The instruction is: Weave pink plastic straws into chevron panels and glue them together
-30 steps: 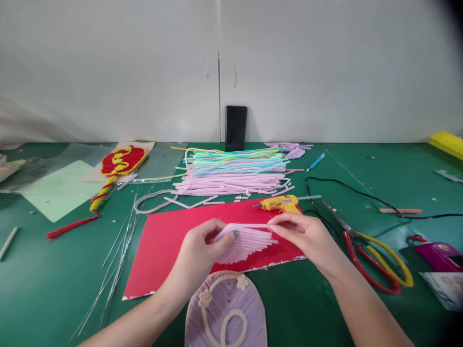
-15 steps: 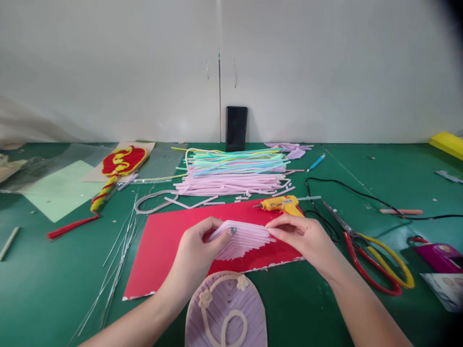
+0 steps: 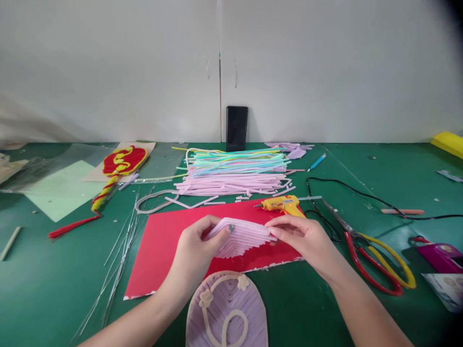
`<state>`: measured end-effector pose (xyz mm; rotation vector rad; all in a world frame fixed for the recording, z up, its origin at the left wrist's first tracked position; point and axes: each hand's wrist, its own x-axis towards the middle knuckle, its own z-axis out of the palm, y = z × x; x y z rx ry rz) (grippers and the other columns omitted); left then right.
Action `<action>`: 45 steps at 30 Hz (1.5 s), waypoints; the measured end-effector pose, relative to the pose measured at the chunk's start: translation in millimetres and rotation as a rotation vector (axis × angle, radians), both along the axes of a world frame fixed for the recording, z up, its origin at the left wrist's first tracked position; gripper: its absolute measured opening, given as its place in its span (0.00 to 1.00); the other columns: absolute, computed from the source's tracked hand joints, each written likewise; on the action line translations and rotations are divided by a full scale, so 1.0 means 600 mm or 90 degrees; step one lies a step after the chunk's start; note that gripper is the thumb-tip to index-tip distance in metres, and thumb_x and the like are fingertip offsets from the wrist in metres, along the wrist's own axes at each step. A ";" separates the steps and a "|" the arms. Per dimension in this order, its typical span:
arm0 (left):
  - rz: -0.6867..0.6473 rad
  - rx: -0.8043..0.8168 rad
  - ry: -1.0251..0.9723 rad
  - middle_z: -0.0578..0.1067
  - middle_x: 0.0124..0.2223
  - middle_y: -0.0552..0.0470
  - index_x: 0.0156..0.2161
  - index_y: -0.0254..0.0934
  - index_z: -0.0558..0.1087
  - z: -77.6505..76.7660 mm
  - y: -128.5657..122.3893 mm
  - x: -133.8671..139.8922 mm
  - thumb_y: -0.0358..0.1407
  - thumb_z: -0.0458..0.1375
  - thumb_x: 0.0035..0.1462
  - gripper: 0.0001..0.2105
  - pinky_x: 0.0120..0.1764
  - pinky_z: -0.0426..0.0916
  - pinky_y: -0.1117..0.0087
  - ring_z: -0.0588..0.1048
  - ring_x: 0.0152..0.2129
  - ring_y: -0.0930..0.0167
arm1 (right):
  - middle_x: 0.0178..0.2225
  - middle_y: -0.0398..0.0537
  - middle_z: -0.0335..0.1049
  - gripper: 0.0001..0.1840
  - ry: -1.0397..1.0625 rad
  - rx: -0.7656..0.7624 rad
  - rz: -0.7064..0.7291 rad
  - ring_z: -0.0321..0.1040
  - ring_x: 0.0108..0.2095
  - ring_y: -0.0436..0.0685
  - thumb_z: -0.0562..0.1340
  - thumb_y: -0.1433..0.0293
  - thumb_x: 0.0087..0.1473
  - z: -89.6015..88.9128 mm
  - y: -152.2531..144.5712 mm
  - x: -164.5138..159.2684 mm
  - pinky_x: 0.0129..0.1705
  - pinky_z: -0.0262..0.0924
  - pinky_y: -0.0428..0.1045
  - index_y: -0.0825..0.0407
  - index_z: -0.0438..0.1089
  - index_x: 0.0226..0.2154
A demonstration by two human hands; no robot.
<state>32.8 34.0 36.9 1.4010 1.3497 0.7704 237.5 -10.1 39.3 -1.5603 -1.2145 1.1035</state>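
Observation:
Above the red card [image 3: 162, 250] I hold a panel of pale lilac pipe cleaners [image 3: 240, 237], laid side by side in a V pattern with stepped ends. My left hand [image 3: 202, 243] is closed on its left side, thumb on top; the fingers beneath are hidden. My right hand [image 3: 302, 236] pinches the right ends of the strips between thumb and fingertips. Nearer to me, below the panel, lies a lilac oval piece [image 3: 227, 308] with a cream edge, a looped cream line and two small flowers. A yellow glue gun [image 3: 280, 204] rests on the card just beyond my right hand.
Bundled pastel pipe cleaners [image 3: 235, 171] lie at the back, before a leaning black phone [image 3: 237, 128]. Scissors [image 3: 369, 250] and a black cord [image 3: 347, 183] are on the right. Thin wires [image 3: 123, 255] and a red-and-yellow fan [image 3: 125, 161] are on the left.
The panel has tilted and risen slightly in my hands. Both hands keep their grip in nearly the same place.

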 end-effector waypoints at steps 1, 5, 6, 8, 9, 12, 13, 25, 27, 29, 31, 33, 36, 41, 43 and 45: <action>0.006 0.001 -0.002 0.68 0.21 0.57 0.25 0.34 0.70 0.001 -0.001 0.001 0.41 0.59 0.46 0.11 0.22 0.58 0.78 0.65 0.20 0.76 | 0.32 0.45 0.75 0.09 0.002 -0.002 0.001 0.72 0.35 0.55 0.64 0.62 0.44 0.000 0.000 0.000 0.40 0.67 0.48 0.50 0.74 0.28; 0.020 0.008 -0.003 0.68 0.21 0.57 0.25 0.34 0.70 0.005 -0.003 0.003 0.42 0.58 0.46 0.11 0.22 0.58 0.77 0.65 0.20 0.75 | 0.32 0.46 0.76 0.10 0.001 -0.010 -0.011 0.72 0.34 0.56 0.63 0.62 0.45 0.000 0.000 0.000 0.41 0.67 0.50 0.50 0.74 0.29; 0.023 0.012 -0.001 0.68 0.21 0.57 0.25 0.34 0.70 0.005 -0.003 0.003 0.42 0.58 0.46 0.11 0.22 0.58 0.77 0.65 0.20 0.75 | 0.32 0.46 0.76 0.10 0.000 -0.010 -0.017 0.72 0.35 0.56 0.63 0.62 0.45 0.001 0.000 -0.001 0.41 0.67 0.50 0.50 0.75 0.29; 0.017 0.013 0.002 0.68 0.21 0.57 0.25 0.35 0.70 0.004 -0.001 0.002 0.42 0.58 0.46 0.11 0.23 0.59 0.77 0.65 0.20 0.75 | 0.32 0.46 0.76 0.09 0.000 -0.007 -0.021 0.72 0.36 0.56 0.64 0.63 0.45 0.002 0.000 -0.003 0.42 0.66 0.50 0.50 0.75 0.28; 0.013 0.012 0.004 0.68 0.21 0.57 0.25 0.35 0.70 0.004 0.000 0.001 0.42 0.58 0.46 0.11 0.23 0.59 0.77 0.65 0.20 0.75 | 0.32 0.46 0.75 0.09 0.002 -0.006 -0.020 0.72 0.36 0.56 0.64 0.63 0.44 0.003 0.000 -0.005 0.41 0.66 0.49 0.49 0.75 0.28; 0.003 0.011 0.007 0.69 0.21 0.57 0.25 0.35 0.70 0.004 0.001 0.000 0.43 0.59 0.46 0.11 0.22 0.59 0.77 0.66 0.20 0.75 | 0.31 0.45 0.75 0.09 0.018 -0.007 -0.019 0.71 0.35 0.56 0.66 0.63 0.41 0.001 0.001 -0.008 0.39 0.67 0.48 0.50 0.74 0.28; 0.001 0.011 0.004 0.69 0.21 0.57 0.25 0.35 0.71 0.004 0.000 0.000 0.42 0.59 0.46 0.11 0.22 0.60 0.77 0.66 0.20 0.75 | 0.31 0.45 0.74 0.09 0.023 -0.007 -0.021 0.71 0.35 0.56 0.67 0.64 0.41 0.000 0.001 -0.008 0.39 0.67 0.48 0.50 0.74 0.28; 0.031 0.005 -0.051 0.73 0.26 0.53 0.29 0.34 0.72 0.003 -0.009 0.009 0.41 0.59 0.47 0.10 0.25 0.64 0.76 0.70 0.23 0.73 | 0.28 0.46 0.75 0.08 0.006 0.021 -0.068 0.72 0.33 0.56 0.67 0.63 0.41 -0.007 0.002 -0.008 0.39 0.67 0.49 0.51 0.73 0.25; 0.052 0.027 -0.068 0.75 0.29 0.51 0.33 0.35 0.73 0.001 -0.008 0.008 0.40 0.59 0.47 0.11 0.27 0.66 0.76 0.72 0.26 0.72 | 0.29 0.47 0.75 0.09 0.005 0.023 -0.067 0.72 0.33 0.57 0.66 0.63 0.41 -0.008 0.002 -0.007 0.39 0.67 0.50 0.52 0.73 0.25; 0.041 0.044 -0.079 0.76 0.31 0.52 0.38 0.36 0.72 0.001 -0.007 0.006 0.39 0.59 0.48 0.12 0.30 0.68 0.75 0.73 0.29 0.71 | 0.29 0.47 0.75 0.09 0.008 0.020 -0.066 0.72 0.33 0.57 0.66 0.63 0.41 -0.008 0.002 -0.006 0.39 0.67 0.50 0.52 0.73 0.25; 0.019 0.070 -0.075 0.76 0.30 0.53 0.42 0.37 0.71 0.000 -0.006 0.004 0.38 0.58 0.49 0.14 0.32 0.68 0.75 0.74 0.29 0.72 | 0.29 0.47 0.75 0.09 0.010 0.019 -0.066 0.72 0.33 0.57 0.66 0.64 0.42 -0.009 0.002 -0.005 0.39 0.67 0.50 0.51 0.73 0.26; 0.028 0.108 -0.056 0.76 0.29 0.53 0.42 0.38 0.72 0.000 -0.007 0.004 0.37 0.58 0.49 0.14 0.34 0.69 0.74 0.74 0.29 0.72 | 0.29 0.47 0.75 0.09 0.005 0.019 -0.064 0.73 0.33 0.57 0.66 0.63 0.42 -0.009 0.002 -0.005 0.39 0.68 0.51 0.51 0.73 0.26; 0.078 0.152 -0.027 0.78 0.33 0.51 0.38 0.38 0.75 0.000 -0.011 0.009 0.37 0.59 0.48 0.11 0.38 0.70 0.72 0.75 0.32 0.69 | 0.29 0.47 0.75 0.09 -0.012 0.022 -0.060 0.72 0.33 0.57 0.66 0.62 0.42 -0.006 0.002 -0.006 0.38 0.68 0.51 0.51 0.73 0.26; 0.075 0.141 -0.019 0.79 0.38 0.52 0.37 0.39 0.77 0.005 -0.014 0.011 0.37 0.59 0.48 0.10 0.42 0.70 0.71 0.75 0.37 0.67 | 0.28 0.47 0.75 0.10 0.001 0.022 -0.075 0.72 0.32 0.57 0.66 0.62 0.41 -0.005 0.002 -0.008 0.38 0.68 0.50 0.51 0.73 0.25; 0.053 0.125 -0.015 0.79 0.39 0.52 0.38 0.40 0.77 0.007 -0.013 0.007 0.38 0.59 0.48 0.11 0.43 0.69 0.71 0.75 0.39 0.66 | 0.28 0.46 0.75 0.09 0.013 0.021 -0.080 0.72 0.32 0.57 0.67 0.63 0.40 -0.006 0.002 -0.008 0.38 0.67 0.50 0.51 0.73 0.25; 0.038 0.110 -0.012 0.78 0.40 0.52 0.39 0.40 0.77 0.008 -0.012 0.002 0.39 0.58 0.50 0.12 0.43 0.69 0.71 0.75 0.40 0.66 | 0.28 0.47 0.75 0.09 0.017 0.022 -0.081 0.72 0.32 0.57 0.67 0.63 0.40 -0.006 0.002 -0.008 0.38 0.67 0.50 0.51 0.73 0.25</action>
